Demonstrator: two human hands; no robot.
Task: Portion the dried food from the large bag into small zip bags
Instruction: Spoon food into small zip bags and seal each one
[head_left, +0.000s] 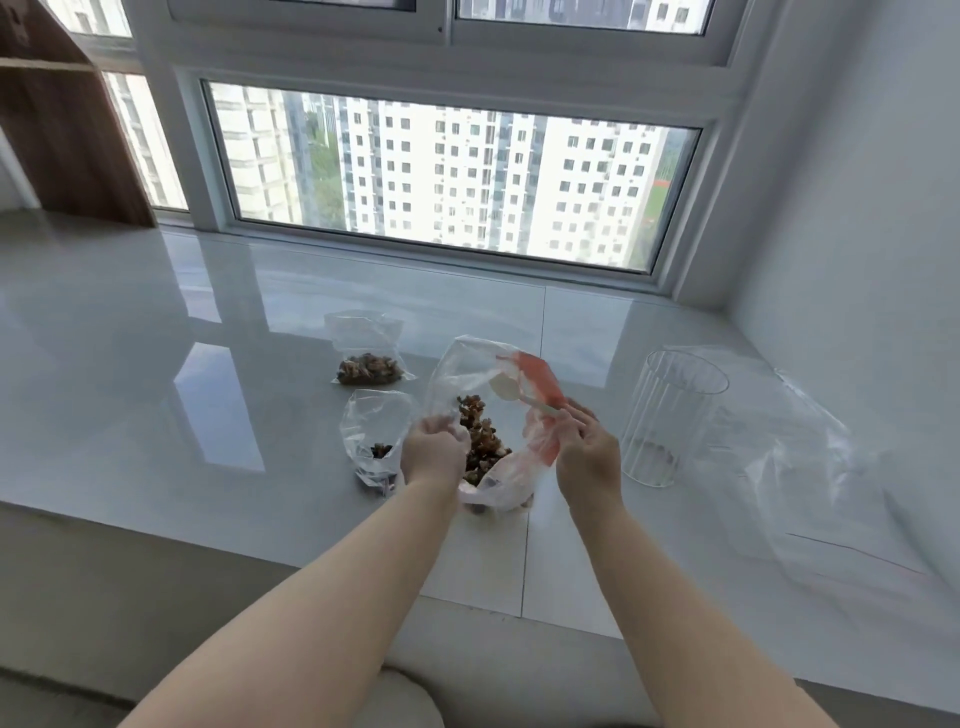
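Head view: left hand (434, 452) and right hand (589, 452) pinch the rim of a crinkled clear large bag (483, 374) of knobbly brown dried food (480, 439) on the glossy white sill (156, 364). Its mouth gapes toward 12 o'clock, long axis 6 to 12. Two small zip bags (371, 358) lie at 10 o'clock.

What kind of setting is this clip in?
Probably a high-rise flat: a glossy white window ledge serves as the worktop, a wide window looks onto apartment towers, and a wooden shelf unit stands at left.

Lg clear bag (467, 374) open, dried food (480, 439) inside; 2 sm zip bags (370, 343) beside.
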